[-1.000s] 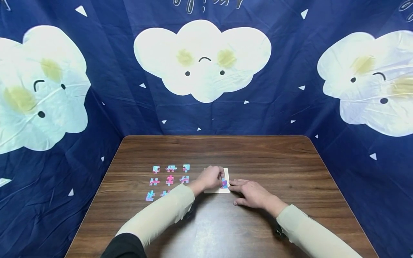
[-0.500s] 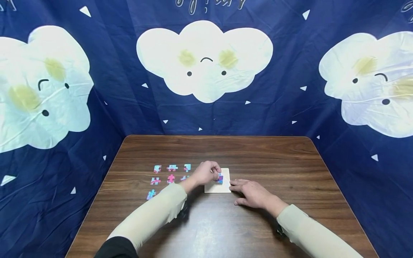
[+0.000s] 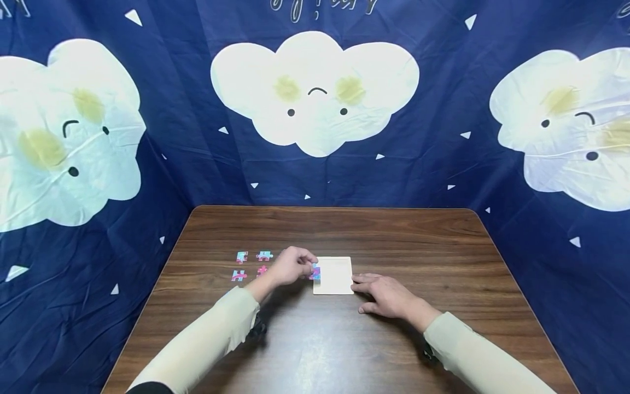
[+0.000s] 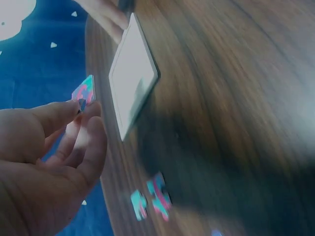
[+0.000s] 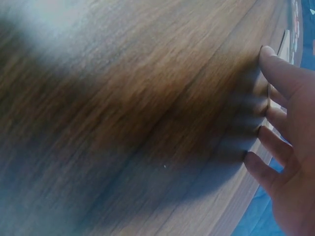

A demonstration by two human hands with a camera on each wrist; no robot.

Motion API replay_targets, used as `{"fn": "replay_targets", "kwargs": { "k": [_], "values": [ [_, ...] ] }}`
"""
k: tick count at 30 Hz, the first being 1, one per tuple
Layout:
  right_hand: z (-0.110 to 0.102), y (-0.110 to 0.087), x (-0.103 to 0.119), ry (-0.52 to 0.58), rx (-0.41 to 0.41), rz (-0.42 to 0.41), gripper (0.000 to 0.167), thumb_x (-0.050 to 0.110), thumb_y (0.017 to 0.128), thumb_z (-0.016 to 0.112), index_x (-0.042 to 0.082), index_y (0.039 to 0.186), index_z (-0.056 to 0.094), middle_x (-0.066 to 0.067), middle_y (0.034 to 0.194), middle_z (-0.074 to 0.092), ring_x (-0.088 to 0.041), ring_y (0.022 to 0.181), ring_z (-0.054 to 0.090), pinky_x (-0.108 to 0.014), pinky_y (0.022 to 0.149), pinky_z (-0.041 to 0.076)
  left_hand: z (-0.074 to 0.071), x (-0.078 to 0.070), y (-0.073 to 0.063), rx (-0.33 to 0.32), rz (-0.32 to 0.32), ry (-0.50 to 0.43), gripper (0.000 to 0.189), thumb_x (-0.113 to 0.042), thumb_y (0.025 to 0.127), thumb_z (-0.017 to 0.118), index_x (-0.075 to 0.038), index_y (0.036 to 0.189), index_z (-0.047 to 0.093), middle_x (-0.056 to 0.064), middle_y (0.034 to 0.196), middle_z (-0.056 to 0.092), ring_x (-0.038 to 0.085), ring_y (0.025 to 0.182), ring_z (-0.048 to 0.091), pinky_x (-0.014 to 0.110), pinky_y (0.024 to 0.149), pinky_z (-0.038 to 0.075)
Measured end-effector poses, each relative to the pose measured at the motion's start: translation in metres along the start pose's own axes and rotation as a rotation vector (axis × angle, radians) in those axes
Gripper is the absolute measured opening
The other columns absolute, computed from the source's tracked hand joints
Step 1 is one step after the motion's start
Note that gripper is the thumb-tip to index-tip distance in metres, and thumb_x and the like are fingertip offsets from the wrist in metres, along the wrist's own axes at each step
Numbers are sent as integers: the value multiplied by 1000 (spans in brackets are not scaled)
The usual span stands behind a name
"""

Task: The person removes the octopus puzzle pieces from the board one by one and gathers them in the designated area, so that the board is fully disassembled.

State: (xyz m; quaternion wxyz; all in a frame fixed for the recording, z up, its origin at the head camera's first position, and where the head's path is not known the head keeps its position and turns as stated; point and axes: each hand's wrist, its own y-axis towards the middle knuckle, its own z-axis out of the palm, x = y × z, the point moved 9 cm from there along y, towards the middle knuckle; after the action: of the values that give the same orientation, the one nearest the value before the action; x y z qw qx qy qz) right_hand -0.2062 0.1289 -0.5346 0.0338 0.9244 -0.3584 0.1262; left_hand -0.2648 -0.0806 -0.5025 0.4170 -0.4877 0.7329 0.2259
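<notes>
My left hand (image 3: pixel 291 265) pinches a blue and purple jigsaw piece (image 3: pixel 316 272) between thumb and fingers. In the head view the piece overlaps the left edge of a white square puzzle tray (image 3: pixel 339 278). The left wrist view shows the piece (image 4: pixel 84 90) raised at the fingertips, beside the bare tray (image 4: pixel 130 78). My right hand (image 3: pixel 386 295) rests on the table with its fingers extended, the tips at the tray's right edge. In the right wrist view the fingers of the right hand (image 5: pixel 295 128) are spread, fingertips down on the wood.
Several blue and pink jigsaw pieces lie spaced apart on the left, among them a corner piece (image 3: pixel 241 257) and a pink middle piece (image 3: pixel 262 270). My left forearm hides others. A brown wooden table (image 3: pixel 403 235) stands before a blue cloud-patterned curtain (image 3: pixel 433 164).
My left hand has moved left with the jigsaw piece, from the tray's right side across to its left edge. The tray's surface now shows bare. My right hand has stayed put.
</notes>
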Motion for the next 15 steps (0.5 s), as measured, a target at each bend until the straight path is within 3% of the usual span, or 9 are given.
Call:
{"fn": "replay_targets", "kwargs": {
  "k": [7,11,15],
  "values": [
    [0,0,0,0,-9,-12,58,42,89,78,13,138,66,-8,152,55,-27,140,52,-46,110,46,-17,23,-21,-4,-47,-29,25,9,85,63,9,109,71,11,84,72,15,69,65,31,62,56],
    [0,-1,-1,-2,-9,-4,59,43,88,78,14,138,66,-7,152,55,-27,140,52,-46,111,45,-20,33,-33,5,-68,-46,24,10,86,61,10,108,70,11,81,70,17,68,64,37,62,58],
    [0,-1,-1,2,-8,0,59,43,88,78,14,137,66,-6,152,55,-27,141,51,-46,112,45,-20,43,-41,8,-84,-46,23,11,85,61,9,106,71,10,80,69,15,67,62,33,61,57]
  ]
}}
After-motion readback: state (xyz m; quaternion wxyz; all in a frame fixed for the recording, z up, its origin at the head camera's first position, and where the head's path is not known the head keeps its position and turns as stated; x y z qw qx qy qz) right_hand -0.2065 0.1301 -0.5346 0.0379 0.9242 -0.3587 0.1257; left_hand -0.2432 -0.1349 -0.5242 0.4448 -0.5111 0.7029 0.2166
